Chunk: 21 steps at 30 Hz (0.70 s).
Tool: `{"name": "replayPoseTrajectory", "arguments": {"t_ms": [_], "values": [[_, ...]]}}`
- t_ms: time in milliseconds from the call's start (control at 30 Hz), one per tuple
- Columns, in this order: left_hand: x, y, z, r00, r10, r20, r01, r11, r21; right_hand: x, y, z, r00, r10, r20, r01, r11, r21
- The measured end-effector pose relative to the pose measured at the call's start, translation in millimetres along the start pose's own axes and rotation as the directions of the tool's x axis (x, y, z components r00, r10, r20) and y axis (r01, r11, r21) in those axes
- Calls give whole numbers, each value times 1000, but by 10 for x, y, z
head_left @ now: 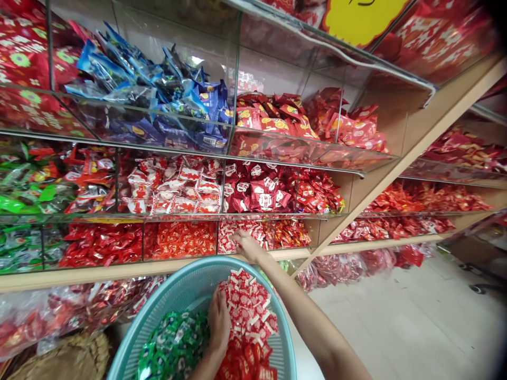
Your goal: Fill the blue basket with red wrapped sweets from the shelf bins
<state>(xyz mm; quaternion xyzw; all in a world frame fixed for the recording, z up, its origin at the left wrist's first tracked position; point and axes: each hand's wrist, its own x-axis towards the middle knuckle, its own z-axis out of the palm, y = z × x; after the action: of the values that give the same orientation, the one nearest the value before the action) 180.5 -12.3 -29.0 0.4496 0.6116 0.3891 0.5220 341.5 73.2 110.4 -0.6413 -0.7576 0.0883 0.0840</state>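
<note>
A teal plastic basket (170, 295) sits low in front of me. It holds a heap of red-and-white wrapped candies (249, 311) on its right side and green wrapped candies (174, 343) on its left. My left hand (218, 322) lies inside the basket between the two heaps, fingers laid flat against the red-and-white candies. My right hand (246, 244) reaches up over the basket's far rim into a clear bin of red-and-white candies (253, 232) on the lowest shelf row. Its fingers are buried among the wrappers and I cannot see them.
Clear-fronted shelf bins fill the wall: blue packets (158, 95) on top, red packets (309, 121), dark red ones (257, 192) and green ones (24, 184) below. A wooden shelf edge (119, 269) runs under the bins. Bagged sweets (59, 311) lie beneath. Pale floor (415, 316) opens at right.
</note>
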Motion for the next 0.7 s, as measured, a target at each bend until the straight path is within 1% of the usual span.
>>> {"name": "replayPoseTrajectory", "arguments": {"t_ms": [67,133,200,267,400,467,567,633,700], "values": [[-1,1,-1,1000,-22,16,23,1000,-11,265,-3,44,995,4,100,-1,999,-34],[-9,14,0,999,-29,31,30,999,-34,442,-32,92,990,15,144,-6,998,-57],[-15,25,3,999,-27,32,29,998,-63,542,-74,137,984,37,174,-22,996,-86],[-12,25,5,1000,-17,20,19,996,-89,584,-111,176,981,59,183,-39,993,-112],[11,-2,-3,999,-30,34,33,996,-87,555,-109,204,985,78,154,-60,991,-121],[22,-18,-11,997,-51,55,54,997,-60,526,-62,171,987,74,144,-61,994,-95],[29,-41,-15,995,-85,56,87,996,-28,530,24,66,988,82,132,-79,996,-28],[36,-63,-9,994,-91,54,92,996,-21,586,52,-10,989,121,85,-123,992,20],[55,-101,5,996,-69,64,70,997,-25,681,39,-64,985,170,12,-171,983,73]]}}
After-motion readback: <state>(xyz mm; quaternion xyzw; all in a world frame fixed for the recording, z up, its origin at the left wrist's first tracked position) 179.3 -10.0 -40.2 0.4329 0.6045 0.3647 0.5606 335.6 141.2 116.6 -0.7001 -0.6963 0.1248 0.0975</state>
